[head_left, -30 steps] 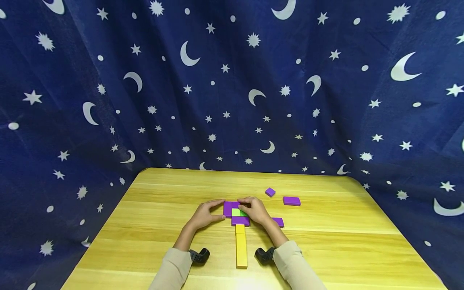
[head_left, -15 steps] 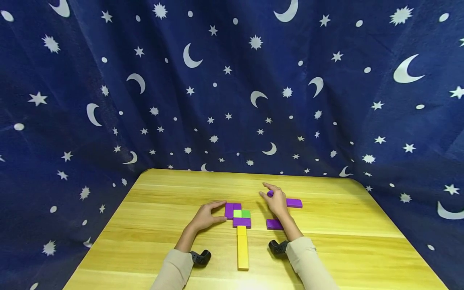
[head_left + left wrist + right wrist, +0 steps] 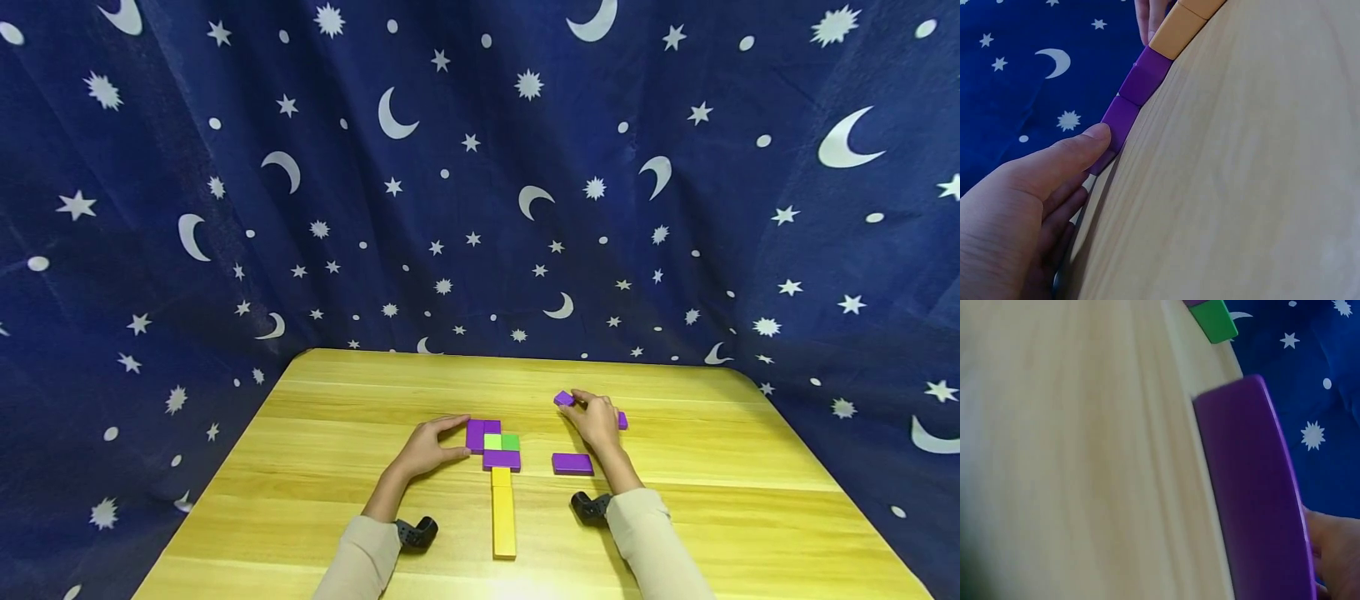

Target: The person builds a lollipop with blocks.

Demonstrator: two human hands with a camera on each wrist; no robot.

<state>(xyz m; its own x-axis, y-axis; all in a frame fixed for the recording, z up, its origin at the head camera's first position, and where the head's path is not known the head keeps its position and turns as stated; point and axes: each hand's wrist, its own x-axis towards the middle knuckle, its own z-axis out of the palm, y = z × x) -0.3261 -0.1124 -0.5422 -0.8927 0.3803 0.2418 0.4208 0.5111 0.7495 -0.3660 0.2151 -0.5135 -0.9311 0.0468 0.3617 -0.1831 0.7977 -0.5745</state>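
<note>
My left hand (image 3: 426,448) holds the left end of a flat group of blocks, thumb at the near end of an upright purple block (image 3: 475,435) and a finger at its far end; the thumb presses that purple block (image 3: 1124,119) in the left wrist view. Beside it lie a small purple block (image 3: 492,427), a light green block (image 3: 492,442), a green block (image 3: 511,442) and a wide purple block (image 3: 502,460). My right hand (image 3: 597,421) reaches over the table, fingertips right beside a loose small purple block (image 3: 564,398). It partly covers a purple rectangular block (image 3: 622,421).
A short yellow block (image 3: 501,477) and a long yellow block (image 3: 504,525) run toward me from the group. Another purple rectangular block (image 3: 572,464) lies near my right wrist and looms large in the right wrist view. A starry curtain (image 3: 480,208) hangs behind the table (image 3: 337,392).
My right hand has left the green block and moved right, first to the small purple block, then further over the rectangular purple one. My left hand stays at the group.
</note>
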